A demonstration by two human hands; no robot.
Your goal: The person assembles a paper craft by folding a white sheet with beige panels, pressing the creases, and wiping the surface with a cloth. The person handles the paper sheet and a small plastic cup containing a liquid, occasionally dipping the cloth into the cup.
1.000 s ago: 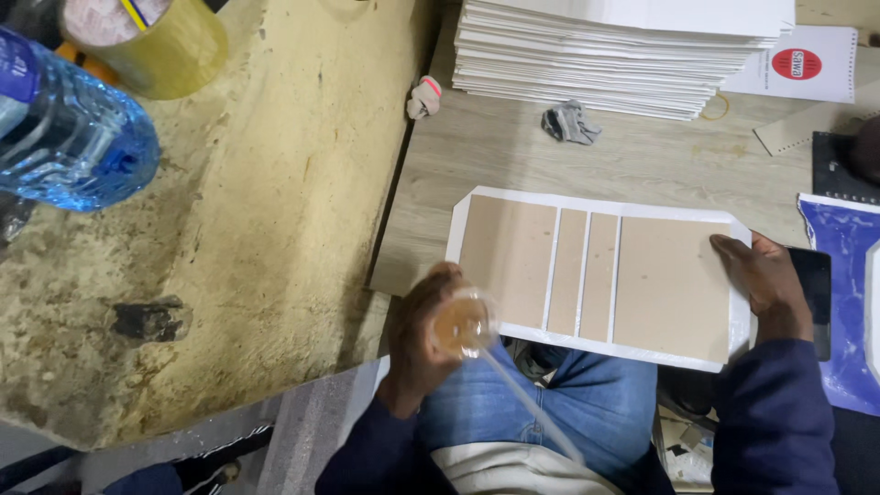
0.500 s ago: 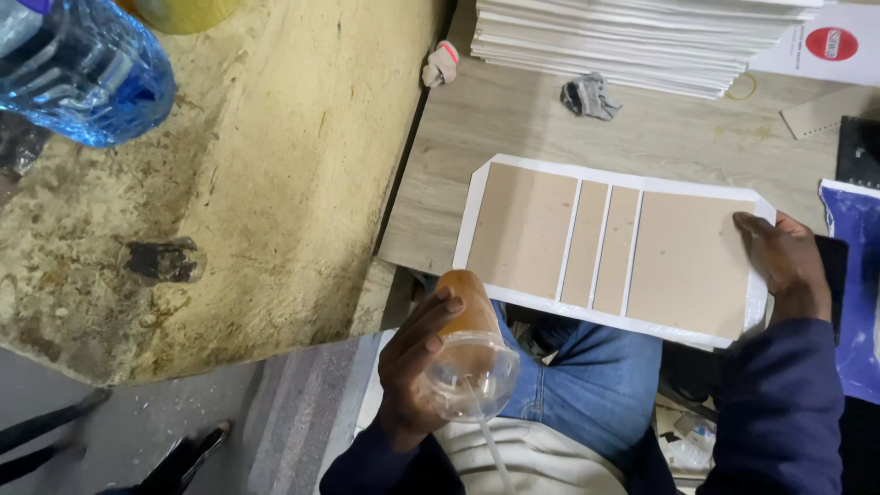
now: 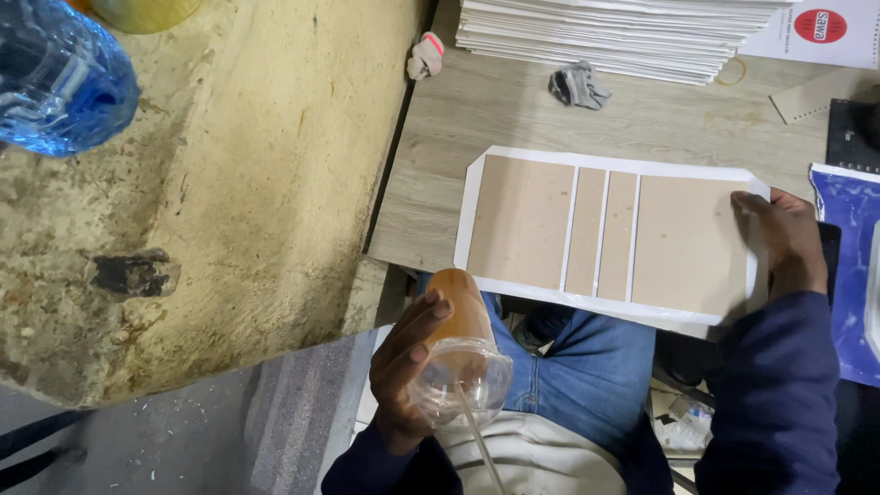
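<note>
I see my left hand (image 3: 410, 367) low over my lap, wrapped around a clear plastic bottle (image 3: 461, 353) that lies tipped on its side. The fingers (image 3: 423, 321) curl over the top of it and the thumb sits underneath, so the hold is firm. The end pointing away from me is filled with an orange-brown liquid, and the near end is clear, with a thin tube (image 3: 478, 445) running out of it toward my body.

Beyond this hand and to its right lies the white sheet (image 3: 607, 229), flat on the wooden table (image 3: 513, 119), with four brown cardboard panels (image 3: 522, 220) set on it side by side: two wide ones at the outside and two narrow strips between them. The sheet's near edge hangs just past the table edge, over my jeans (image 3: 587, 385).

My right hand (image 3: 779, 240) rests flat on the right end of that sheet, fingers spread and pressing down, gripping nothing. Just to the right of it lies a blue plastic pack (image 3: 848, 275).

Far beyond the right hand stands a tall stack of white sheets (image 3: 623, 32), with a crumpled grey rag (image 3: 576, 87) in front of it. Well to the left of my left hand is a rough yellowish slab (image 3: 229, 183), with a blue water bottle (image 3: 60, 82) at its far corner.
</note>
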